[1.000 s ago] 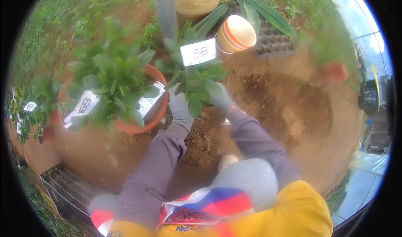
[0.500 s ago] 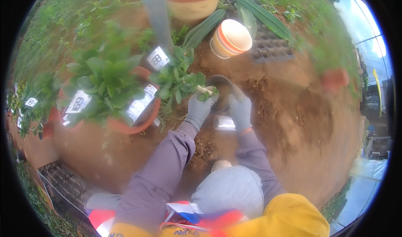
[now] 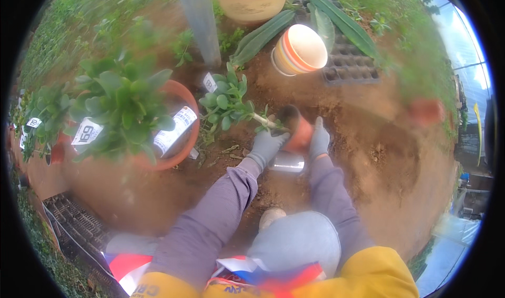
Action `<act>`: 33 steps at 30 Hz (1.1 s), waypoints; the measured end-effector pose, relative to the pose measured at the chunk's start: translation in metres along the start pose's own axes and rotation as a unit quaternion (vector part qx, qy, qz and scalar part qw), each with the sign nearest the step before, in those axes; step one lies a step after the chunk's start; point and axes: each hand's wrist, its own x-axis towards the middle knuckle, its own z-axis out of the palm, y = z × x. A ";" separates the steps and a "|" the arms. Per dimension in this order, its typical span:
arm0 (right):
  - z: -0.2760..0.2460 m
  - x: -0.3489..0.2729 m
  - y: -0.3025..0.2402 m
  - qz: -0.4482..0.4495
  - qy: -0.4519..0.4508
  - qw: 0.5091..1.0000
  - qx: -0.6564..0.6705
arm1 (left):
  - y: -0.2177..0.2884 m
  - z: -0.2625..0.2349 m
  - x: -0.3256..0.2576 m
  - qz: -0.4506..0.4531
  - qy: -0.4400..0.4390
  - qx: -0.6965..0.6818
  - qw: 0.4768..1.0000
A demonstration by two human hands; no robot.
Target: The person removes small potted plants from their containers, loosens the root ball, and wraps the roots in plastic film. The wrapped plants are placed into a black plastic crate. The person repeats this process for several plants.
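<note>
Left hand point(image 3: 266, 145) and right hand point(image 3: 319, 140) clamped on either side of small pot point(image 3: 295, 130), tipped sideways over bare soil point(image 3: 368, 156), plant point(image 3: 229, 100) leaning left. Best to support stem, ease pot off gently.

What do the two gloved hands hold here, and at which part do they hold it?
Both hold a small terracotta pot with a leafy plant, tipped on its side. The left hand grips near its rim, the right hand its base side.
</note>
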 end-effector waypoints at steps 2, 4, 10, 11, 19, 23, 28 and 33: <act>0.015 0.001 0.021 0.040 0.023 0.997 0.057 | -0.005 0.004 0.004 -0.085 -0.010 0.016 0.996; 0.022 -0.002 0.033 0.045 0.039 0.997 0.052 | -0.011 0.007 0.008 -0.100 -0.027 0.006 0.995; 0.013 -0.013 0.010 0.033 0.048 0.994 0.091 | -0.015 0.014 0.008 -0.061 -0.006 0.062 0.996; 0.012 -0.013 0.000 0.041 0.046 0.981 0.182 | -0.014 0.016 0.005 -0.021 0.020 0.046 0.999; -0.015 -0.040 -0.061 0.179 0.054 0.949 0.253 | -0.024 0.001 0.035 -0.060 -0.013 0.168 0.984; -0.006 -0.061 -0.070 0.240 0.124 0.893 0.359 | -0.029 -0.011 0.029 -0.089 -0.047 0.143 0.985; -0.005 -0.067 -0.063 0.211 0.124 0.886 0.394 | -0.023 -0.010 0.008 -0.074 -0.081 0.032 0.993; -0.006 -0.041 -0.059 0.123 -0.003 0.955 0.270 | -0.003 0.001 0.023 0.006 -0.055 0.039 0.998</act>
